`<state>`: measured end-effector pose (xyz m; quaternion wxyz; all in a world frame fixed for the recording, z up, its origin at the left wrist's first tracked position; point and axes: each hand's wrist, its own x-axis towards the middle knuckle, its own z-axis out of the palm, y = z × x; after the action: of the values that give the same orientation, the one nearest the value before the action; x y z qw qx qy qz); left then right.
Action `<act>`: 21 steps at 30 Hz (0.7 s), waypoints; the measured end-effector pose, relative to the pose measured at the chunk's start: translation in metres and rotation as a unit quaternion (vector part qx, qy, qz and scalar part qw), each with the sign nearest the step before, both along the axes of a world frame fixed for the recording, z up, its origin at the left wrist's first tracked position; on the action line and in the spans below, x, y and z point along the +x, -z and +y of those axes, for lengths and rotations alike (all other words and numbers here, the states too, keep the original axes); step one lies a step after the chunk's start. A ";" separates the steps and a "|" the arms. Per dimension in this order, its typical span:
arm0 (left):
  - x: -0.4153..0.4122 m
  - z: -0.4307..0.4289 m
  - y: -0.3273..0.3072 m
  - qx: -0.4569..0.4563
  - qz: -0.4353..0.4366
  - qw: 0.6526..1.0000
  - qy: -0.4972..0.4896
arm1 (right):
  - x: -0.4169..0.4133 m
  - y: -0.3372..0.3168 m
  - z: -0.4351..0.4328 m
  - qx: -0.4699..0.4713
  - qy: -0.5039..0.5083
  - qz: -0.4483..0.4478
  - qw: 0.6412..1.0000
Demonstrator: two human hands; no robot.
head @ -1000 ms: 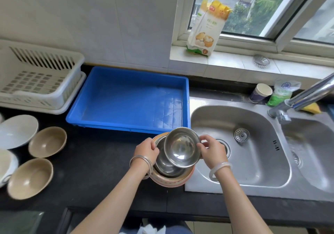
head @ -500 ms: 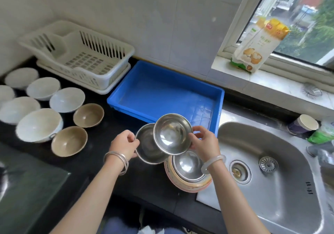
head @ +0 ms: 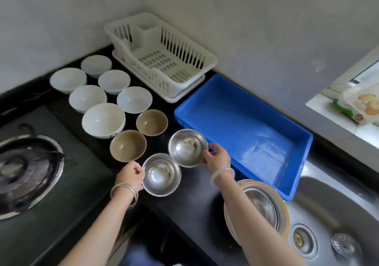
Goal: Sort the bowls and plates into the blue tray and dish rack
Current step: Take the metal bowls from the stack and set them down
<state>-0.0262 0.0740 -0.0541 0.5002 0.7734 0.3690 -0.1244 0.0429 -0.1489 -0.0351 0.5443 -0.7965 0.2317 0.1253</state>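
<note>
My left hand grips the rim of a steel bowl just over the black counter. My right hand holds a second steel bowl by its right rim, beside the blue tray, which holds nothing. The white dish rack stands behind, also with nothing in it. Two tan bowls and several white bowls sit on the counter to the left. A stack of plates with a steel bowl on top rests by the sink, partly hidden by my right forearm.
A gas stove burner takes up the left side. The steel sink lies at the lower right. A food packet stands on the window sill at the right. Tiled walls close the corner behind the rack.
Both hands have carried the two steel bowls left, away from the stack by the sink, and lowered them near the tan bowls. The view has swung left toward the stove.
</note>
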 end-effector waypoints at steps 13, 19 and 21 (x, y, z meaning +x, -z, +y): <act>0.006 0.028 0.014 -0.004 0.042 0.999 -0.029 | 0.030 0.047 0.043 0.005 0.029 0.061 0.998; 0.005 0.029 0.017 0.004 0.029 0.999 -0.029 | 0.029 0.057 0.044 0.026 0.038 0.069 0.997; 0.005 0.028 0.017 0.010 0.026 0.999 -0.031 | 0.028 0.057 0.044 0.032 0.041 0.071 0.996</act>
<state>-0.0216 0.1018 -0.0711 0.4866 0.7627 0.4071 -0.1256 0.0713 -0.1053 -0.0917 0.5564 -0.7576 0.2981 0.1662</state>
